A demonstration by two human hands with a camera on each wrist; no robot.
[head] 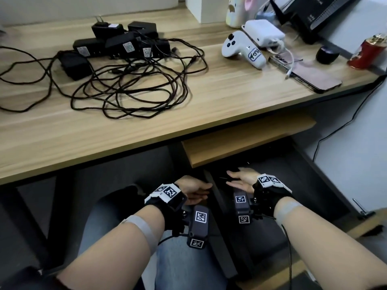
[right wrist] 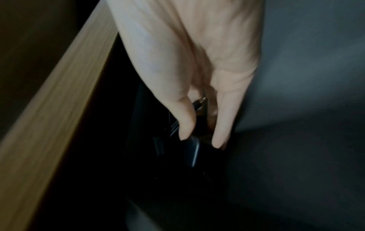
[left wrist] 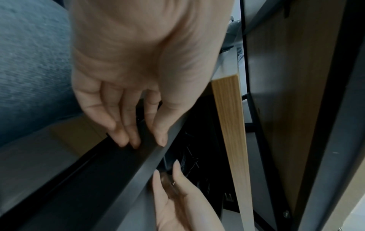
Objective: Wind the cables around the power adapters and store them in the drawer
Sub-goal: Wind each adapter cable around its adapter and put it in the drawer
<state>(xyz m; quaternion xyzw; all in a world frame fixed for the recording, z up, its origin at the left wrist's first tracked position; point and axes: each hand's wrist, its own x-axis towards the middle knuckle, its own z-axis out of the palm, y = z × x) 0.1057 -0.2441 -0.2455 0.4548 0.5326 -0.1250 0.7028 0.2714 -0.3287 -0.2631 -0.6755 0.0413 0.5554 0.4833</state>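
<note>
Several black power adapters [head: 117,45] lie heaped at the desk's far left, their loose black cables [head: 136,86] tangled in front of them. Under the desk a dark drawer [head: 217,206] stands pulled out. My left hand [head: 194,190] holds the drawer's black rim [left wrist: 118,171], thumb on one side and fingers on the other [left wrist: 144,142]. My right hand [head: 236,178] reaches into the drawer with straight fingers [right wrist: 221,132]. Just below them lies a black adapter [right wrist: 192,150] wrapped in cable. Its metal plug [right wrist: 201,101] shows between thumb and fingers.
A wooden shelf [head: 240,141] juts out just above the drawer and my hands. On the desk's right stand a white controller [head: 240,49], a white charger [head: 263,34], a phone [head: 314,76], a small black pod [head: 326,54] and a red can [head: 368,53].
</note>
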